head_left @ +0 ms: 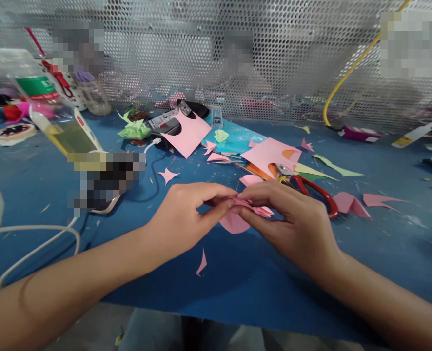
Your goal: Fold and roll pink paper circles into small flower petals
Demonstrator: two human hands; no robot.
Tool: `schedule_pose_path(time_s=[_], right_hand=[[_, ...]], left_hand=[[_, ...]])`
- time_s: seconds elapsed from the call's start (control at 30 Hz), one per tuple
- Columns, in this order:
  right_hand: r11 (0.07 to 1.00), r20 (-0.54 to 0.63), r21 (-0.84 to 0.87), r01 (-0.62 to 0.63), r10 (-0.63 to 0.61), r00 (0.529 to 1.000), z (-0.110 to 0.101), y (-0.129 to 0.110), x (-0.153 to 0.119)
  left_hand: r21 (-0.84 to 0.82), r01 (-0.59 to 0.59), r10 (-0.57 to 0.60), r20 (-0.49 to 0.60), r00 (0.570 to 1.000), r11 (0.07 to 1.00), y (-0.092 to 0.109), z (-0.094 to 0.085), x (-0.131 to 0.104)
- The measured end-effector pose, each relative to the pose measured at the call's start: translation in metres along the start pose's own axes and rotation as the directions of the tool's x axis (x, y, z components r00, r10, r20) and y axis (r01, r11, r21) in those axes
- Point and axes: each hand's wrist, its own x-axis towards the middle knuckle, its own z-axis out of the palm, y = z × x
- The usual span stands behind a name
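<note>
Between my two hands is a piece of folded pink paper [235,223], its rounded lower part hanging below the fingers. My left hand [181,217] pinches its upper left side between thumb and fingers. From the other side my right hand [298,219] pinches it too, the fingertips of both hands almost meeting. More pink paper [251,180] shows just behind the fingers; whether it joins the held piece I cannot tell. Beside my right hand lie red-handled scissors [324,195], partly covered by that hand. A thin pink scrap [202,263] rests on the table in front.
Cut pink sheets [192,131] and a blue packet [238,136] lie at the back of the blue table [157,287]. A phone [108,183] with a white cable stands left, near a tilted plastic bottle [40,92]. A perforated metal panel [186,53] closes off the back.
</note>
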Motion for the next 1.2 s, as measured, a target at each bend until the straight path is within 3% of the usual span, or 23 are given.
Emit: schedule_pose_path(time_s=[0.13, 0.23, 0.37, 0.5, 0.7, 0.77, 0.83, 0.93, 1.0, 1.1, 1.2], right_hand=[[0.974, -0.005, 0.096, -0.205, 0.206, 0.978, 0.000, -0.002, 0.001], [0.972, 0.038, 0.079, -0.220, 0.218, 0.975, -0.003, -0.004, 0.003], [0.990, 0.044, 0.000, -0.138, 0.138, 0.989, -0.005, -0.002, 0.004], [0.990, 0.033, -0.139, 0.000, 0.005, 0.999, -0.004, 0.002, 0.001], [0.952, 0.121, -0.252, 0.173, -0.146, 0.982, -0.005, -0.001, -0.005], [0.978, 0.108, -0.180, 0.108, -0.089, 0.990, -0.006, -0.005, -0.004], [0.999, 0.092, -0.015, -0.037, 0.038, 0.995, -0.008, -0.006, -0.002], [0.931, 0.118, 0.252, -0.264, 0.241, 0.963, -0.008, -0.005, 0.003], [0.874, 0.198, 0.335, -0.353, 0.301, 0.933, -0.006, -0.003, 0.005], [0.863, 0.273, 0.345, -0.369, 0.284, 0.919, -0.002, -0.001, 0.007], [0.899, 0.162, 0.304, -0.315, 0.277, 0.947, 0.000, -0.003, 0.007]], left_hand=[[0.035, -0.048, 0.051, -0.089, 0.995, 0.998, 0.001, 0.001, -0.002], [0.041, -0.036, 0.040, -0.092, 0.995, 0.999, 0.002, 0.000, -0.002], [0.040, 0.001, 0.000, -0.013, 1.000, 0.999, 0.002, 0.000, 0.000], [0.143, -0.016, 0.008, 0.054, 0.999, 0.990, -0.001, 0.000, -0.001], [0.216, 0.024, -0.051, 0.123, 0.991, 0.976, -0.003, 0.002, -0.004], [0.105, 0.078, -0.090, 0.122, 0.988, 0.991, -0.001, 0.001, -0.003], [-0.048, 0.137, -0.131, 0.103, 0.986, 0.989, 0.002, 0.000, -0.001], [-0.205, 0.191, -0.185, 0.046, 0.982, 0.960, 0.005, -0.003, 0.002], [-0.274, 0.193, -0.197, 0.010, 0.980, 0.942, 0.006, -0.005, 0.003], [-0.361, 0.186, -0.210, -0.027, 0.977, 0.914, 0.003, -0.005, 0.004], [-0.430, 0.233, -0.270, -0.027, 0.962, 0.872, 0.001, -0.004, 0.005]])
